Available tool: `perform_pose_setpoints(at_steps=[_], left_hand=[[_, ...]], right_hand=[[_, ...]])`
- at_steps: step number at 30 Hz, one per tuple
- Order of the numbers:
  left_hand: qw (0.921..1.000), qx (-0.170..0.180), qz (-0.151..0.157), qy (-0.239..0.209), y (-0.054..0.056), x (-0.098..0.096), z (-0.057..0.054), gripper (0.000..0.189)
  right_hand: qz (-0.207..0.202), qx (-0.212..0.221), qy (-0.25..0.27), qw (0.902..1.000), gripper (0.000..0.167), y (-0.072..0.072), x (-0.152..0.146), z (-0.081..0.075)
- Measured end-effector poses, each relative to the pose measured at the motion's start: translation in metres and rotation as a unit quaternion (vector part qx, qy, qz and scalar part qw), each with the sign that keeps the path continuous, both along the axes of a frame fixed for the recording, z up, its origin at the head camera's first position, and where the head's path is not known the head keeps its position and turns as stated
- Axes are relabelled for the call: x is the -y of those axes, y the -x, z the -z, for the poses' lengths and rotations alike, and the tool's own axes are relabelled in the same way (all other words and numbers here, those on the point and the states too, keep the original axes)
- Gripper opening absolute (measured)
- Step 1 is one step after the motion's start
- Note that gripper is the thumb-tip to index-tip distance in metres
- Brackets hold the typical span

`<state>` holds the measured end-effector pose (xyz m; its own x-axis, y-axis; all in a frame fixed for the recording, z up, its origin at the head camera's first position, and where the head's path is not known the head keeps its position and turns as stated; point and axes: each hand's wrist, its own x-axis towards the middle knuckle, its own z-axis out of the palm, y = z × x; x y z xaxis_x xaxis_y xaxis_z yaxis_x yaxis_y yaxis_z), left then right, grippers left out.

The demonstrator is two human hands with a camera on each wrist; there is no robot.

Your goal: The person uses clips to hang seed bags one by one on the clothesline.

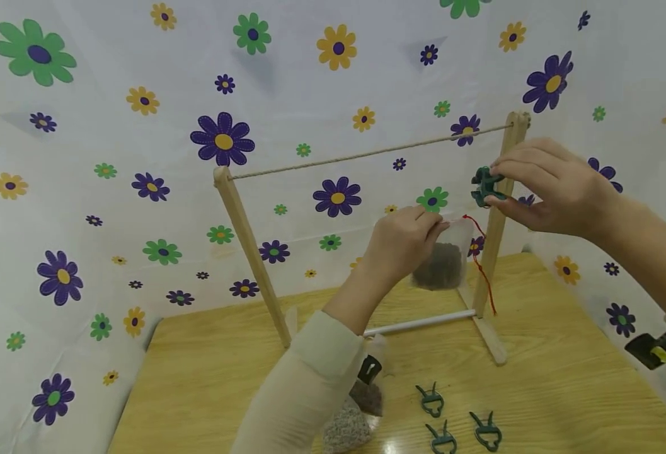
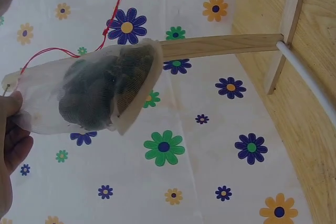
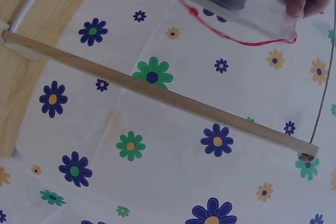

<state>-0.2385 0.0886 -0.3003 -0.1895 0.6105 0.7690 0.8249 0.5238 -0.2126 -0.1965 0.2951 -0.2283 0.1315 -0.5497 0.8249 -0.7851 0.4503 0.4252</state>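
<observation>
A mesh bag [image 1: 439, 265] with a dark, lumpy load hangs in the air below the rope [image 1: 367, 153], on the near side of the right post [image 1: 496, 227]. The left hand [image 1: 401, 239] pinches its top edge between thumb and fingers, and a red string [image 1: 482, 270] trails down its right side. Just right of the bag and higher, the right hand [image 1: 559, 186] pinches a green clip [image 1: 486, 186] between thumb and fingertips, in front of the same post and below the rope's right end.

The rope runs from that post to the left post [image 1: 253, 258], slanting a little, and a white bar [image 1: 423, 321] joins the two posts low down. The stand rests on the wooden tabletop [image 1: 196, 366]. Near and to the right, three more clips [image 1: 431, 401] lie apart from one another. To their left, partly hidden by the left sleeve [image 1: 304, 391], sit a bag of grey grit [image 1: 344, 429] and a brownish bag [image 1: 368, 397]. Flowered cloth [image 1: 83, 221] hangs behind.
</observation>
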Motion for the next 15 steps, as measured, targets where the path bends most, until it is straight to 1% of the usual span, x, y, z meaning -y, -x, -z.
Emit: perform_pose_setpoints(at_steps=[4, 7, 12, 15], left_hand=[[0.9995, 0.023, 0.003, -0.023, 0.006, -0.002, -0.001, 0.017], [0.9987, 0.039, -0.001, -0.033, 0.009, -0.006, -0.004, 0.018], [0.9977, 0.055, -0.023, -0.033, 0.013, -0.012, -0.014, 0.019], [0.9970, 0.063, -0.023, -0.039, 0.017, -0.015, -0.022, 0.019]], right_hand=[[-0.011, -0.007, 0.050, 0.9987, 0.040, 0.006, 0.004, -0.004], [0.003, -0.003, 0.073, 0.9973, 0.040, 0.011, 0.003, -0.009], [0.035, 0.031, 0.093, 0.9945, 0.043, 0.019, -0.001, -0.018], [0.056, 0.054, 0.097, 0.9922, 0.047, 0.024, -0.005, -0.023]])
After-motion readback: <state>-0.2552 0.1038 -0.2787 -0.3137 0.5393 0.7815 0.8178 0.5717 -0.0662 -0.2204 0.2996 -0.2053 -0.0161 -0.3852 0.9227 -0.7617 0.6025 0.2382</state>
